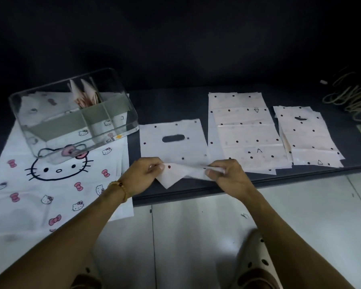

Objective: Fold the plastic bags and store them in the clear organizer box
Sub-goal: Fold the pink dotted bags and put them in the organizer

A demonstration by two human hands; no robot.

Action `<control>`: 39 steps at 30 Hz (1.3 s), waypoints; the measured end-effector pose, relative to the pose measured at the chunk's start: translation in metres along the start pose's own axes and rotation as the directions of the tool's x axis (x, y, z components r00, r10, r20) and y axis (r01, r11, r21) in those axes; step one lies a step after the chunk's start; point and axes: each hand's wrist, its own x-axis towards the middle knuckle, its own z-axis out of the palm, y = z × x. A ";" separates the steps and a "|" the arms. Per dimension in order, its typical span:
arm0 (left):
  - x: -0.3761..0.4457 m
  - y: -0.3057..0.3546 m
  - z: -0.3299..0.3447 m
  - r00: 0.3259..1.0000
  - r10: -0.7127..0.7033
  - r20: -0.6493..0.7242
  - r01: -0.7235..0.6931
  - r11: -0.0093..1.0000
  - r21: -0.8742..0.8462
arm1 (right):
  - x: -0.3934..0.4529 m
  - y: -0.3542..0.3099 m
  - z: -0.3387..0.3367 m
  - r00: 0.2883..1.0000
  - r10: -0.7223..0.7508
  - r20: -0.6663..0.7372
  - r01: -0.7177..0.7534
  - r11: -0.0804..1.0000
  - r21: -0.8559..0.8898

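your left hand (143, 174) and right hand (221, 174) each pinch near edge of dotted bag (173, 147), flat on dark table (171, 105), corner turned up for fold. organizer box (75, 115) sits left, within reach for storing.

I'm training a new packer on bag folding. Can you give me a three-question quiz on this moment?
1. True or false: both hands pinch the near edge of the dotted bag.
2. Which holds folded bags already? A) the clear organizer box B) the floor C) the cord pile
3. What printed sheet lies under the box?

Key
1. True: the left hand and right hand each grip it.
2. A
3. The cat-print sheet.
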 end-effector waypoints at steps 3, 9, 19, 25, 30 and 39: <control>-0.009 -0.006 0.006 0.992 -0.119 -0.032 0.113 0.980 -0.162 | -0.002 -0.004 0.010 0.995 0.101 -0.027 -0.092 0.970 0.225; -0.011 -0.010 0.010 0.949 -0.292 -0.117 0.245 0.920 -0.306 | 0.012 -0.006 0.028 0.954 0.260 -0.149 -0.241 0.961 0.135; 0.003 -0.018 0.016 0.909 -0.256 -0.330 0.233 0.966 -0.108 | 0.024 0.000 0.030 0.914 0.342 -0.219 -0.315 0.937 0.148; 0.026 -0.019 0.012 0.859 -0.301 -0.414 0.298 0.952 -0.072 | 0.026 0.005 0.031 0.925 0.253 -0.283 -0.265 0.964 -0.005; 0.020 -0.010 0.007 0.802 -0.119 -0.585 0.380 0.858 0.347 | 0.036 -0.002 0.033 0.915 0.250 -0.317 -0.296 0.949 -0.107; 0.005 -0.023 0.045 0.968 0.226 -0.105 -0.108 0.759 0.643 | 0.048 -0.009 0.038 0.905 0.283 -0.318 -0.362 0.904 -0.226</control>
